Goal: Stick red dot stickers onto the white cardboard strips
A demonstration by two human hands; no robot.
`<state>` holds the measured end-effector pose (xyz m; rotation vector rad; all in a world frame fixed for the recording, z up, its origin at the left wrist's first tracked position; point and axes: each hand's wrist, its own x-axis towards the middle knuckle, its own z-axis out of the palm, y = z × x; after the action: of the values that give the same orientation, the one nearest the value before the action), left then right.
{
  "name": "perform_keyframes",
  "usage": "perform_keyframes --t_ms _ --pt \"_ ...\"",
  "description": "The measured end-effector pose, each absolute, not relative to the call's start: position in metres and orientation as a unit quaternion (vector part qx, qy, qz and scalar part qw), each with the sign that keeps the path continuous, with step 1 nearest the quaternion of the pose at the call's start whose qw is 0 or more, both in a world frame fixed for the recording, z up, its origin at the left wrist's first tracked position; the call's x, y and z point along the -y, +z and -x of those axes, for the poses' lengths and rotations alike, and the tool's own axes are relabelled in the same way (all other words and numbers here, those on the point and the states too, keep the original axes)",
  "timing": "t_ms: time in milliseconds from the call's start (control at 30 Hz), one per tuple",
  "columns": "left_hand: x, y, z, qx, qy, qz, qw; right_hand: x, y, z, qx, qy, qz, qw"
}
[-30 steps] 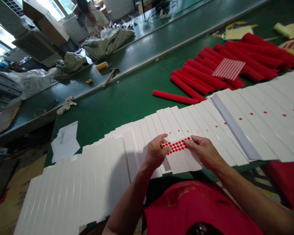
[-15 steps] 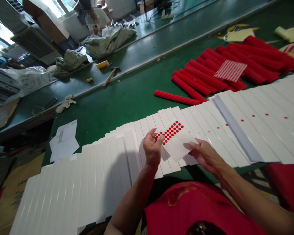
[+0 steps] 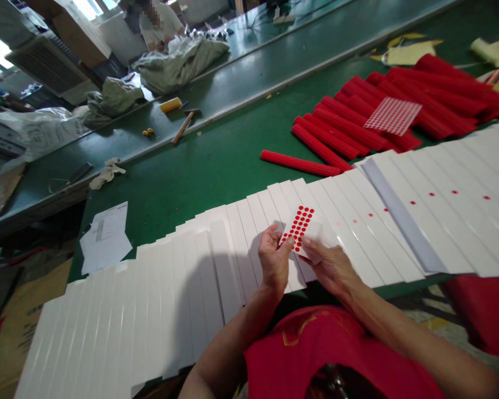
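Note:
A small white sheet of round red stickers [image 3: 300, 223] is held in front of me, above a row of overlapping flat white cartons or boards [image 3: 149, 305]. My left hand [image 3: 274, 263] is closed on its left edge, thumb on top. At the lower right part of the sheet, my right hand [image 3: 335, 269] pinches with the thumb close to the dots; whether a sticker is between those fingertips is too small to tell. Several white pieces to the right carry one red dot [image 3: 413, 203] each, and some dots are paler.
Ribbed red tubes or rolls [image 3: 357, 119] lie piled at the back right, with another dotted sheet [image 3: 393, 116] on them. A printed paper [image 3: 106, 235] rests at the left of the green table [image 3: 216, 160]. A hammer [image 3: 183, 127] lies farther back. Another person [image 3: 160, 25] sits beyond.
My right hand has moved left and inward along the sheet, close to my left hand. The sheet has turned more upright, and my left hand has shifted slightly right.

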<state>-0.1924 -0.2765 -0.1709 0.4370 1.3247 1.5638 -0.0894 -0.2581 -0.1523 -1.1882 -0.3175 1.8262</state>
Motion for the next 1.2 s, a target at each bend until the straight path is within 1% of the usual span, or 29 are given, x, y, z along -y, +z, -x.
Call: perform_keyframes --t_ms 100,267,500,733,900,1033,1100,1200 --pt "0.278 -0.172 0.192 -0.555 0.638 -0.187 0.500 0.257 -0.155 0.093 0.142 0.716 0.494 0.473" --pt "0.281 -0.171 0.189 -0.589 0.624 -0.224 0.462 0.257 -0.157 0.097 0.171 0.664 0.531 0.498" --pt "0.285 -0.179 0.195 -0.633 0.591 -0.291 0.407 0.257 -0.155 0.096 0.206 0.647 0.543 0.494" --pt "0.286 -0.183 0.201 -0.703 0.518 -0.355 0.333 0.258 -0.161 0.095 0.228 0.640 0.544 0.493" --pt "0.285 -0.176 0.205 -0.702 0.505 -0.391 0.313 0.258 -0.161 0.095 0.203 0.640 0.551 0.496" --pt "0.273 -0.185 0.220 -0.708 0.510 -0.375 0.313 0.254 -0.164 0.084 0.153 0.627 0.569 0.510" --pt "0.264 -0.196 0.229 -0.733 0.478 -0.374 0.306 0.253 -0.168 0.077 0.141 0.611 0.578 0.522" --pt "0.251 -0.209 0.237 -0.782 0.395 -0.396 0.276 0.251 -0.174 0.067 0.137 0.593 0.590 0.531"
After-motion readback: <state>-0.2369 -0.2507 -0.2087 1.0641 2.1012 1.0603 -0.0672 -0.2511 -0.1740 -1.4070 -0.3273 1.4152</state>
